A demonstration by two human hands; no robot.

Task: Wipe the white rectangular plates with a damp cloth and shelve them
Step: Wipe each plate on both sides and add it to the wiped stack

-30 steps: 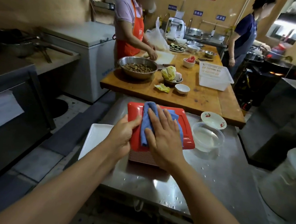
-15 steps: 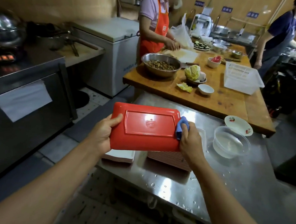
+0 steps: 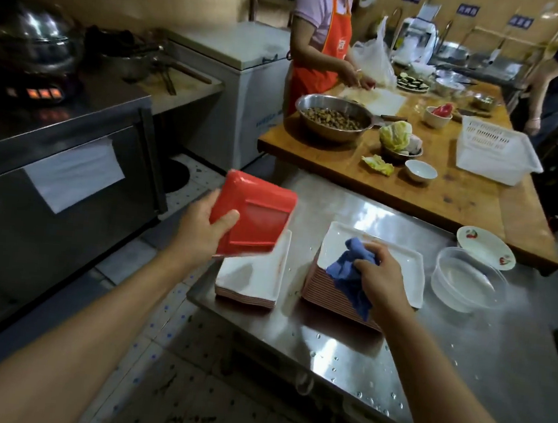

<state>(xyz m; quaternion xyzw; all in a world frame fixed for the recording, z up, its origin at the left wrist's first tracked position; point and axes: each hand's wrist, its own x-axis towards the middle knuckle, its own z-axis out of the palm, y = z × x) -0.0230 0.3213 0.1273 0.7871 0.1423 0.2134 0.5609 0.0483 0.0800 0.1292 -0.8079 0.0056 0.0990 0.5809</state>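
My left hand (image 3: 202,229) grips a rectangular plate (image 3: 253,215) by its near edge, its red underside facing me, tilted above a short stack of white plates (image 3: 251,277) at the steel table's left end. My right hand (image 3: 382,279) holds a crumpled blue cloth (image 3: 350,272) over the near left corner of a taller stack of white plates (image 3: 398,267) with red striped edges. The cloth hangs down the stack's side.
A clear bowl of water (image 3: 468,280) and a small patterned dish (image 3: 485,246) stand right of the stacks on the wet steel table (image 3: 343,347). Behind is a wooden table (image 3: 459,198) with bowls and a white basket, where two people work. A steel counter (image 3: 57,128) stands left.
Both hands lifted the red-backed plate off the tall stack; now my left hand alone carries it left over the short stack, while my right hand dropped back with the cloth onto the tall stack.
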